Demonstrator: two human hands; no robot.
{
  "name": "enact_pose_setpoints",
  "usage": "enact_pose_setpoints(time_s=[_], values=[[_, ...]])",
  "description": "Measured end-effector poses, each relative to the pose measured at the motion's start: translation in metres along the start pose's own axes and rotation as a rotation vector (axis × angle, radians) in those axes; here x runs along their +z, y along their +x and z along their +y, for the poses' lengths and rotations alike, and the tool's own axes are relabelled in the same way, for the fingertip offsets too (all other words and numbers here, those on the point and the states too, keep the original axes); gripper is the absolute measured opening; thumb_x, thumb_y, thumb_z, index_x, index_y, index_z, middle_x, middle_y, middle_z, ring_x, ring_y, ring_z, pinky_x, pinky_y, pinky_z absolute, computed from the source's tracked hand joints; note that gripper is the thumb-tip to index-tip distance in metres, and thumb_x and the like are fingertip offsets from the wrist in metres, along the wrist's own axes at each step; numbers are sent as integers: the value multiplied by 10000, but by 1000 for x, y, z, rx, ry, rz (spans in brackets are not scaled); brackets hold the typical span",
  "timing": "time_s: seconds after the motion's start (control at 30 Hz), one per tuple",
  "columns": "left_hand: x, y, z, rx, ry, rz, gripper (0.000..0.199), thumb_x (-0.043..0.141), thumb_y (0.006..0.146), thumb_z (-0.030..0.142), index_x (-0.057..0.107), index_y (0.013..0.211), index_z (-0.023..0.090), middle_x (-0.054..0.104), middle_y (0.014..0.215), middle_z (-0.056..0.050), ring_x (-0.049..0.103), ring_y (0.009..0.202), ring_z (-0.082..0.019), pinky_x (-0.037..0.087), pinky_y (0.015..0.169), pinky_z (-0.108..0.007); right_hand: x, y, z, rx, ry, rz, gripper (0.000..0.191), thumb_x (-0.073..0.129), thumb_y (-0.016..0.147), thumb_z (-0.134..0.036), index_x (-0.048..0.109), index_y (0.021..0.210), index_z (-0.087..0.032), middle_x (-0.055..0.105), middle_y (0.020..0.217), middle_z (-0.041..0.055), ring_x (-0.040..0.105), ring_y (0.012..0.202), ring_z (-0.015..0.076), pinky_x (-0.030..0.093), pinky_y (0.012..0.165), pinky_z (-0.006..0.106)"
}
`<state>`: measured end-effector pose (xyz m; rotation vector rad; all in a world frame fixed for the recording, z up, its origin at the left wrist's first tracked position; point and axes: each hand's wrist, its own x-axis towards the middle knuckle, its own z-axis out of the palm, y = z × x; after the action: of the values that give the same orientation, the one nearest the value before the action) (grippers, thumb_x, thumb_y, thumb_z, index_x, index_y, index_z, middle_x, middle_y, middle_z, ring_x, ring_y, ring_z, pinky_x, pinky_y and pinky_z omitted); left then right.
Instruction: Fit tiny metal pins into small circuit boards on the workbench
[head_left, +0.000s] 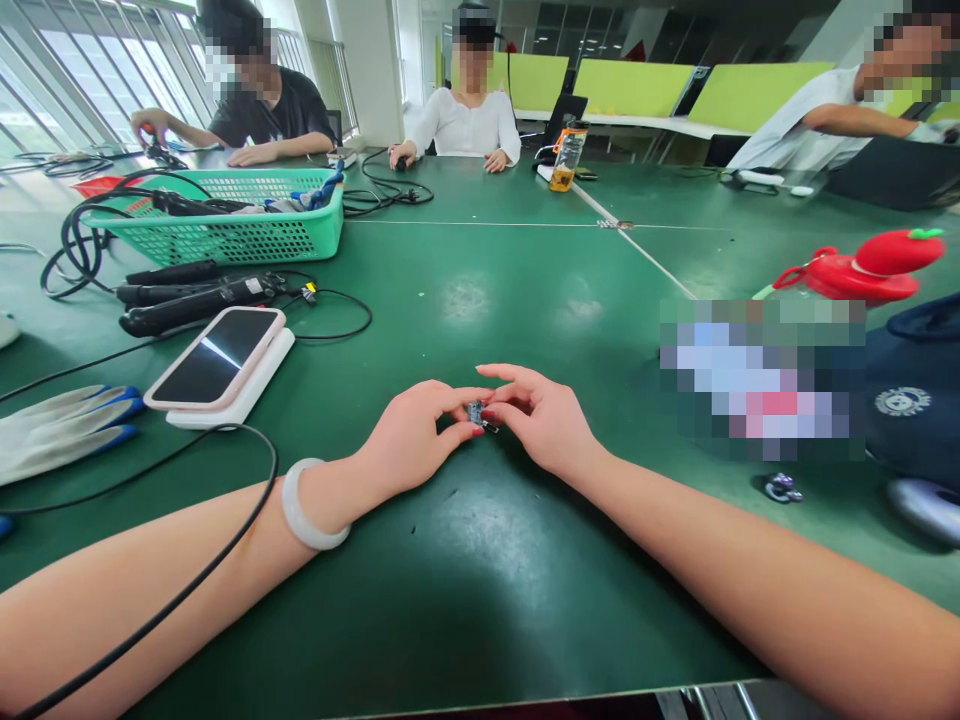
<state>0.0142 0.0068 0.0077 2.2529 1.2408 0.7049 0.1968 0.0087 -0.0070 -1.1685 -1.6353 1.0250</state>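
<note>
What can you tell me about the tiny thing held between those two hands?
The tiny component looks blue-grey and finely detailed, like electronics, with a dark, pale-edged piece at its lower right. The left hand pinches it over the green tabletop; the right hand is at its right side. Its exact material is unclear.

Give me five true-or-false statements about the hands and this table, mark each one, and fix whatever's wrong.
1. The left hand holds a small object. True.
2. The white bracelet is on the right wrist. False: the white bracelet is on the left wrist.
3. The phone rests on a white slab. True.
4. The glove lies inside the basket. False: the glove lies on the table.
5. The basket is green. True.
</note>
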Motion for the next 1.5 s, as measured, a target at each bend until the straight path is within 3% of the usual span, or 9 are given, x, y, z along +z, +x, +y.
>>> enact_pose_setpoints(time_s=[0.3, 0.47, 0.63, 0.8, 1.1, 1.4, 1.5], values=[[1, -1, 0, -79, -74, 5, 362, 602, 788, 271, 628, 1150, 276, 639, 778, 21, 588, 801, -164, 444, 831, -331, 0, -3, -2, -72, -110, -68, 404, 610, 756, -200, 585, 1155, -259, 700, 805, -22, 650, 746, 138, 517, 797, 325], [1, 2, -3, -150, -167, 0, 313, 541, 800, 256, 644, 1095, 237, 585, 690, 29, 542, 664, -128, 458, 726, -288, -5, 1, 0, -113, -267, -30, 392, 543, 847, -241, 530, 1238, -235, 694, 828, -7, 608, 707, 133, 496, 769, 322], [3, 6, -12, -247, -230, 105, 256, 568, 791, 313, 645, 1010, 207, 572, 684, 23, 524, 643, -119, 456, 698, -276, -11, 12, 14, -216, -582, -44, 208, 568, 842, -197, 664, 1027, -202, 670, 841, 36, 565, 840, 177, 451, 832, 355], [3, 8, -13, -278, -255, 101, 283, 598, 782, 358, 618, 1017, 203, 624, 701, 18, 549, 640, -124, 460, 705, -278, -6, 20, 20, -257, -703, -72, 177, 607, 841, -285, 689, 975, -203, 666, 934, 65, 540, 903, 203, 431, 858, 372], [7, 11, -11, -263, -125, 67, 319, 557, 806, 364, 648, 1093, 258, 641, 735, 17, 566, 685, -144, 458, 710, -283, 1, 28, 16, -173, -726, -78, 107, 601, 851, -269, 680, 807, -212, 596, 802, 25, 547, 790, 156, 416, 732, 299], [5, 11, -11, -271, -116, 31, 305, 564, 811, 345, 642, 1088, 244, 670, 778, 6, 591, 729, -155, 468, 766, -306, 2, 27, 15, -149, -821, -118, 134, 525, 889, -204, 625, 805, -180, 580, 873, 47, 553, 797, 156, 419, 728, 289], [5, 11, -12, -251, -117, 25, 301, 530, 825, 298, 641, 1098, 237, 679, 791, 1, 603, 753, -162, 472, 772, -311, 0, 26, 16, -194, -759, -82, 136, 504, 892, -191, 598, 793, -180, 569, 866, 40, 537, 780, 148, 420, 720, 279]])
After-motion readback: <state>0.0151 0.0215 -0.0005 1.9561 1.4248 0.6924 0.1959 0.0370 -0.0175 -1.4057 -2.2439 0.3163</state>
